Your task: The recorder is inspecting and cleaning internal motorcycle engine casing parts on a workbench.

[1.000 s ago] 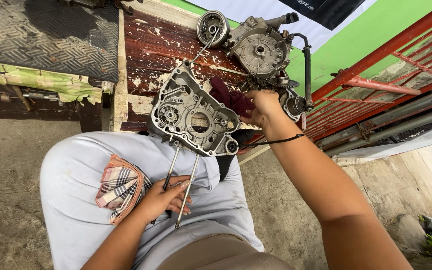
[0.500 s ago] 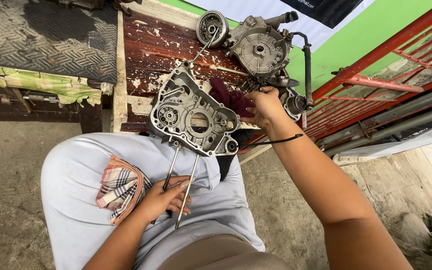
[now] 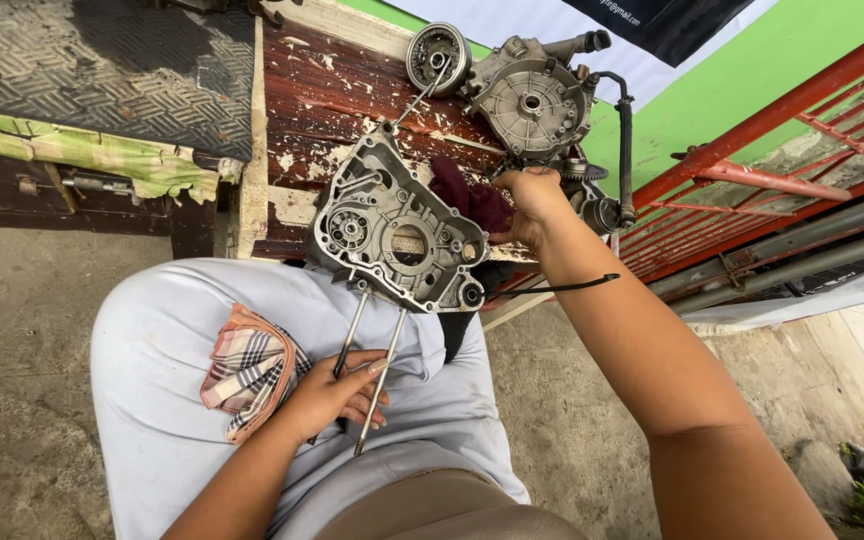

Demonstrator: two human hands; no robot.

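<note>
Two long steel studs (image 3: 377,365) run down from the bottom edge of the engine case half (image 3: 392,235) and across my lap, and my left hand (image 3: 337,400) is curled around their lower ends, fingers closed loosely on the thin rods. The case itself is cast aluminium, dull grey, ribbed and full of round bearing bores, sitting tilted between my thigh and the edge of the wooden bench (image 3: 332,90). That bench has flaking red-brown paint with pale bare wood showing through. My right hand (image 3: 532,205) is up at the case's far side, closed on a dark maroon rag (image 3: 467,195) pressed against the metal; a thin black band (image 3: 562,288) hangs off that wrist. Behind it on the bench lies another grey engine casing (image 3: 537,100) with a round cover, and a small round part (image 3: 437,55) just left of it. At top right a dark banner (image 3: 662,20) with small pale lettering hangs in front of a bright green wall (image 3: 752,80). A plaid cloth (image 3: 252,370) pokes from my pale trouser pocket. Red metal railing (image 3: 782,170) slants away on the right, above rough concrete floor (image 3: 12,330).
</note>
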